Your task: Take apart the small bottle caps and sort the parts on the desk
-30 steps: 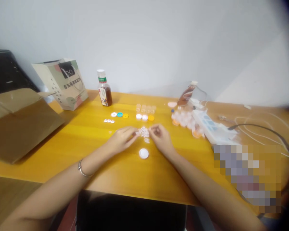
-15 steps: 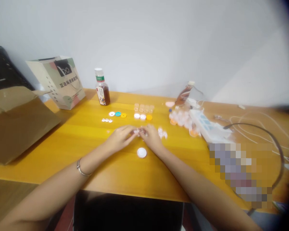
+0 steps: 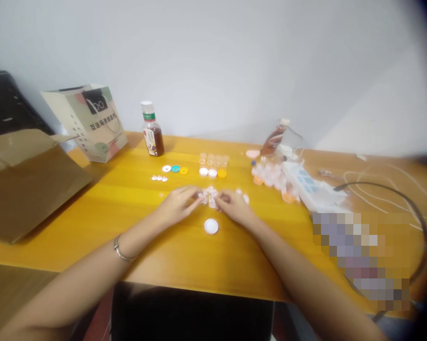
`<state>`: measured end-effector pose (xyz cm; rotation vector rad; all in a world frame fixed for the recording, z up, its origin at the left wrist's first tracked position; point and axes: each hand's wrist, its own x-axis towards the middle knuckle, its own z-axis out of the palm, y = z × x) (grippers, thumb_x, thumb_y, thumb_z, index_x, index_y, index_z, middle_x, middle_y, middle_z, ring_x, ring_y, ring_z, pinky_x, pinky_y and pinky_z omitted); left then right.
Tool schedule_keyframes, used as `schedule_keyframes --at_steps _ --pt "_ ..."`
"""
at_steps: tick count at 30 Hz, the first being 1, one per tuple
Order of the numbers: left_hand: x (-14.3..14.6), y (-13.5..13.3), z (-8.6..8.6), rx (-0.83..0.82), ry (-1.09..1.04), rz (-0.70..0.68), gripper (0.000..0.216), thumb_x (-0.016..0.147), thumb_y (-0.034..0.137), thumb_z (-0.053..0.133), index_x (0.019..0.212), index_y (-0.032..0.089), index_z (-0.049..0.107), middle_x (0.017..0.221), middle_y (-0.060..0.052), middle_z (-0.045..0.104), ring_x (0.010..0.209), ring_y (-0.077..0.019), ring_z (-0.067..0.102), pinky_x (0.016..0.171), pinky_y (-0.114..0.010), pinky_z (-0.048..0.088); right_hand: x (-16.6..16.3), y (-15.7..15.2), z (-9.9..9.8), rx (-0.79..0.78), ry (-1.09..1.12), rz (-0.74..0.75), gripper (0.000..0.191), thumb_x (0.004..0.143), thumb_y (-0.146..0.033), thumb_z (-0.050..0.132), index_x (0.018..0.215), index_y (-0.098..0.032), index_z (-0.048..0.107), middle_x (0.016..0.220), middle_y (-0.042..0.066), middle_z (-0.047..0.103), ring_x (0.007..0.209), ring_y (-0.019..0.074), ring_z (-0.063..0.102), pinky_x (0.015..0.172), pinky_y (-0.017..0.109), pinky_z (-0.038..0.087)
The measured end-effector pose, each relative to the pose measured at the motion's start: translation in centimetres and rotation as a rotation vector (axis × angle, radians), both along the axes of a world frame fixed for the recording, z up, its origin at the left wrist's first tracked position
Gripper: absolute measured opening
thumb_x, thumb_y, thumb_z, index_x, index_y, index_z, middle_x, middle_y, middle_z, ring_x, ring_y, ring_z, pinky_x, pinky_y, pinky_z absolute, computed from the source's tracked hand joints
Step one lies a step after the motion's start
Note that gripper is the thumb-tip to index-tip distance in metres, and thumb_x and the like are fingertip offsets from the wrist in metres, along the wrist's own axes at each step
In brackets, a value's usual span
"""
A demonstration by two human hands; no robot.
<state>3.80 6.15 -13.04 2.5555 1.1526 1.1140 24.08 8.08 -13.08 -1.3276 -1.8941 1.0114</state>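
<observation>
White pieces (image 3: 210,191) remain heaped between your left hand (image 3: 177,206) and right hand (image 3: 235,206); some sit aside, right; each grip's closure is unclear.

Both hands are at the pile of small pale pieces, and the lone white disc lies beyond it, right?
No: the head view shows the lone white disc nearer the person than the pile. The left hand and right hand are at the pile.
</observation>
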Motion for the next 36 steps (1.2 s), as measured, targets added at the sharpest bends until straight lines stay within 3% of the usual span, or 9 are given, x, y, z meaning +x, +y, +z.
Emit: schedule_keyframes --at_steps 5,10,13,18,21,23,25,29,36 --pt "0.3 -0.2 0.2 -0.072 -0.043 -0.033 0.019 0.087 0.025 0.047 0.1 0.016 0.056 0.086 -0.005 0.063 0.077 -0.0126 0.059 0.073 -0.025 0.047 -0.4 -0.2 0.3 0.0 0.107 -0.009 0.02 0.078 -0.031 0.051 0.063 -0.018 0.052 0.056 -0.001 0.059 0.052 0.0103 0.055 0.056 0.023 0.044" --pt "0.6 -0.6 0.2 -0.166 -0.104 -0.132 0.023 0.087 0.022 0.045 0.108 0.018 0.053 0.096 -0.005 0.063 0.086 -0.0131 0.06 0.079 -0.027 0.048 -1.0 -1.0 0.3 -0.061 0.389 0.1 0.021 0.073 -0.037 0.06 0.082 -0.019 0.057 0.078 0.001 0.065 0.073 0.0123 0.061 0.073 0.028 0.047" --pt "0.7 -0.9 0.2 -0.202 -0.098 -0.146 0.027 0.087 0.022 0.044 0.114 0.02 0.05 0.1 -0.005 0.063 0.089 -0.0137 0.06 0.08 -0.027 0.048 -1.5 -1.2 0.1 -0.093 0.418 0.11 0.024 0.068 -0.036 0.066 0.081 -0.019 0.057 0.083 0.002 0.065 0.077 0.0133 0.061 0.077 0.029 0.047" --pt "0.9 -1.1 0.0 -0.245 -0.101 -0.119 0.031 0.085 0.027 0.05 0.116 0.019 0.047 0.094 -0.005 0.064 0.085 -0.0141 0.061 0.079 -0.029 0.05 -0.2 -0.6 1.6 0.013 0.251 0.043 0.024 0.069 -0.041 0.063 0.07 -0.018 0.058 0.072 0.001 0.064 0.069 0.014 0.059 0.069 0.03 0.047" --pt "0.8 -1.2 0.1 -0.209 -0.084 -0.092 0.036 0.085 0.03 0.051 0.118 0.017 0.045 0.094 -0.006 0.064 0.085 -0.0152 0.061 0.08 -0.031 0.049 2.8 0.8 3.2 0.215 0.09 -0.187 0.023 0.072 -0.04 0.059 0.072 -0.017 0.058 0.073 0.003 0.064 0.069 0.0156 0.058 0.067 0.029 0.045" --pt "0.7 -1.3 0.3 -0.167 -0.055 -0.088 0.032 0.086 0.031 0.049 0.115 0.017 0.048 0.095 -0.007 0.063 0.086 -0.0152 0.06 0.08 -0.031 0.049 5.2 2.0 3.8 0.27 -0.108 -0.298 0.019 0.073 -0.035 0.056 0.067 -0.017 0.058 0.073 0.005 0.063 0.069 0.0166 0.056 0.066 0.03 0.043" --pt "0.7 -1.3 0.5 -0.149 -0.006 -0.099 0.028 0.087 0.032 0.046 0.11 0.017 0.051 0.094 -0.007 0.063 0.084 -0.015 0.06 0.079 -0.031 0.049 7.2 2.9 3.8 0.213 -0.29 -0.326 0.018 0.072 -0.031 0.054 0.061 -0.017 0.056 0.069 0.004 0.062 0.066 0.0168 0.055 0.065 0.029 0.041" --pt "0.6 -1.3 0.6 -0.156 0.11 -0.141 0.026 0.089 0.034 0.044 0.107 0.017 0.053 0.094 -0.007 0.062 0.085 -0.0152 0.059 0.077 -0.03 0.047 9.0 3.7 2.9 0.014 -0.478 -0.227 0.018 0.073 -0.03 0.051 0.061 -0.017 0.054 0.062 0.002 0.059 0.062 0.0157 0.054 0.059 0.026 0.039" --pt "0.4 -1.2 0.8 -0.205 0.211 -0.187 0.03 0.089 0.04 0.041 0.105 0.018 0.054 0.093 -0.005 0.06 0.085 -0.0162 0.057 0.076 -0.03 0.045 9.4 3.8 2.2 -0.027 -0.641 -0.209 0.015 0.072 -0.023 0.045 0.057 -0.019 0.043 0.053 -0.002 0.048 0.054 0.0121 0.047 0.051 0.022 0.033"
